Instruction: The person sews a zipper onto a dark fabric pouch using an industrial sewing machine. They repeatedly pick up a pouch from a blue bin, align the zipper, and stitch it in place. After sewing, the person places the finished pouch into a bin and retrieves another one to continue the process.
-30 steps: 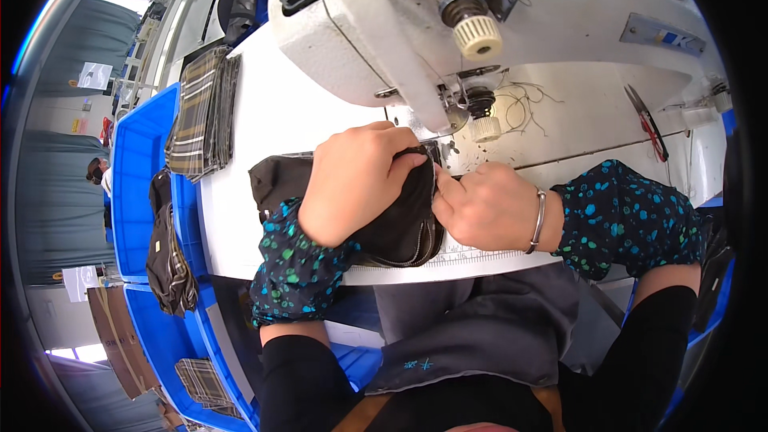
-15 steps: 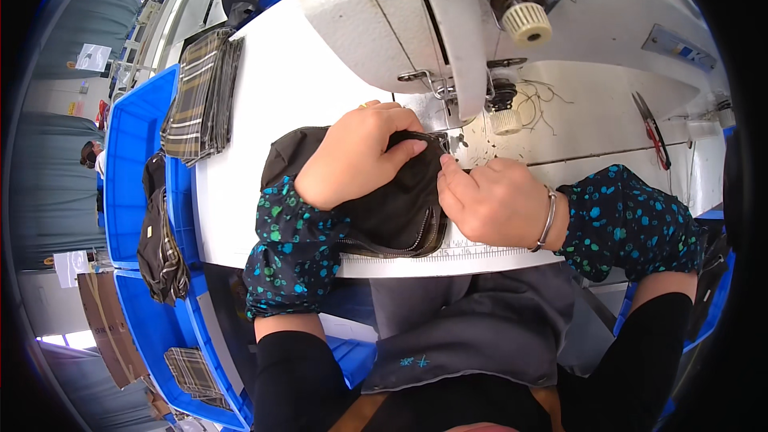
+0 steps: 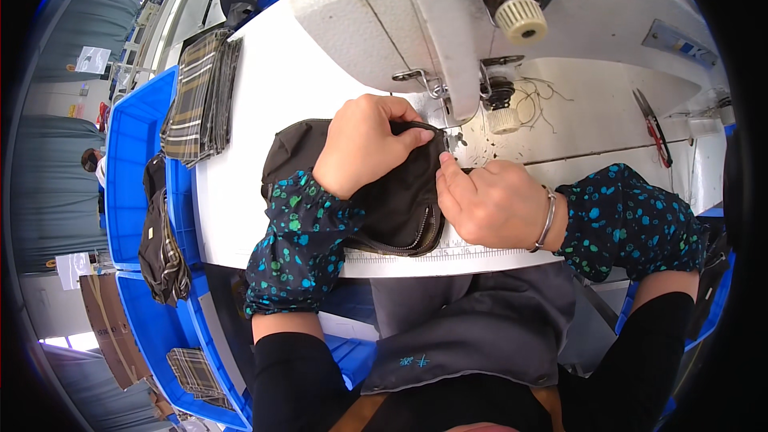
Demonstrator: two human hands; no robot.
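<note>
A dark brown cloth pouch (image 3: 396,196) with a zipper (image 3: 418,232) along its near corner lies under the head of a white sewing machine (image 3: 360,36). My left hand (image 3: 364,146) rests across its far side, thumb and fingers pinching the top edge close to the machine's needle area. That area is partly hidden by the machine head. At the pouch's right edge is my right hand (image 3: 492,204), its fingers closed and the fingertips pressed at the seam just below the needle area.
Scissors with red-and-black handles (image 3: 661,144) lie at the right, beyond loose threads (image 3: 544,104). A stack of plaid cloth pieces (image 3: 204,96) sits at the table's left edge. Blue bins (image 3: 132,168) stand beside it, one with dark cloth draped over its rim. A ruler strip (image 3: 472,253) runs along the front edge.
My left hand has shifted slightly to the right, its fingertips now nearer the needle area. The pouch's top edge has moved a little with it. My right hand has barely moved.
</note>
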